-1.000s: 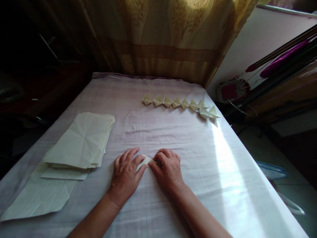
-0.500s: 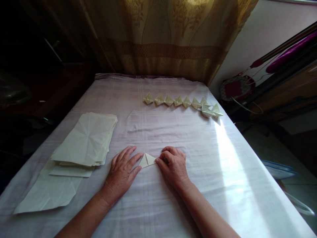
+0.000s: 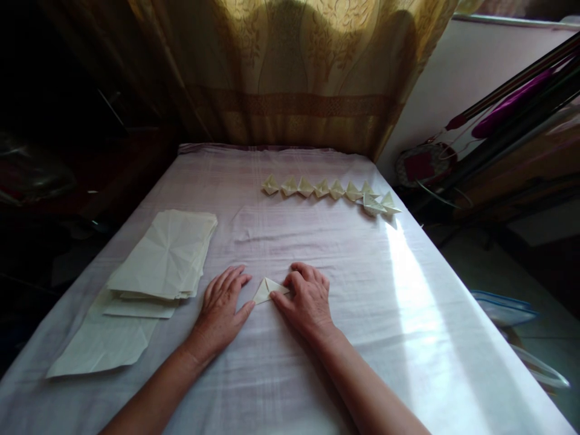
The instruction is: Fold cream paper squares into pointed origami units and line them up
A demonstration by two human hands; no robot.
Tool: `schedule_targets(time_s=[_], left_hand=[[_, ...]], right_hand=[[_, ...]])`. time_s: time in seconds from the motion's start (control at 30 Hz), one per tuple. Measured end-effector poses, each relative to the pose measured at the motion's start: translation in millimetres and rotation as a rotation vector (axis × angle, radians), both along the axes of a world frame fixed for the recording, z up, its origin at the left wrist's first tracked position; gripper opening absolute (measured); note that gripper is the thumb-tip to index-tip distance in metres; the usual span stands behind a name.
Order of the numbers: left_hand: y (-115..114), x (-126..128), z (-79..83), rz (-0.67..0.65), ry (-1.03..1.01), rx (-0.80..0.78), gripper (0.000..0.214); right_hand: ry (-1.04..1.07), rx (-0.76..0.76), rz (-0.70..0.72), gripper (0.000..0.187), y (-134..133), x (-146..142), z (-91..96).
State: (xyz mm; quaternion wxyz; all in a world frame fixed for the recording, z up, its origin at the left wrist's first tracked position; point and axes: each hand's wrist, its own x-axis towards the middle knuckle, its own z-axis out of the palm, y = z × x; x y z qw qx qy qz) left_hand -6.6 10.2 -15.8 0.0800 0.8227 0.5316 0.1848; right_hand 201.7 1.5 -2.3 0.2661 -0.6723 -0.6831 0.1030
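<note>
A small triangle of folded paper [image 3: 264, 291], pale cream, lies flat on the cloth between my two hands. My left hand [image 3: 223, 303] rests on the cloth at its left side, fingers stretched out, the thumb tip at the paper's left corner. On the right side, my right hand [image 3: 309, 301] is closed over the paper's right part. Its thumb presses near the front edge while the curled fingers sit behind, hiding the right corner.
Left of my hands lies a stack of creased paper sheets [image 3: 165, 257], with a loose sheet [image 3: 106, 338] partly beneath. Several folded paper boats [image 3: 321, 188] stand in a row at the far right of the cloth-covered table [image 3: 254, 386]. A curtain [image 3: 290, 72] hangs behind.
My right thumb has slid left along the paper's front edge, and the right hand covers more of it. My left index finger has lifted off the paper. The view has shifted slightly.
</note>
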Motion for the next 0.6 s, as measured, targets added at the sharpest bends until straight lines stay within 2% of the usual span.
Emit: schedule_targets(time_s=[0.27,0.6], left_hand=[[2.0,-0.6,-0.8,-0.006,-0.023,-0.007,0.036],[1.7,0.2,-1.3,-0.004,-0.034,-0.012,0.031]], right_hand=[[0.028,-0.109,-0.039,0.033,8.1,-9.2,-2.1],[0.032,-0.196,-0.078,0.041,33.0,-22.1,3.4]])
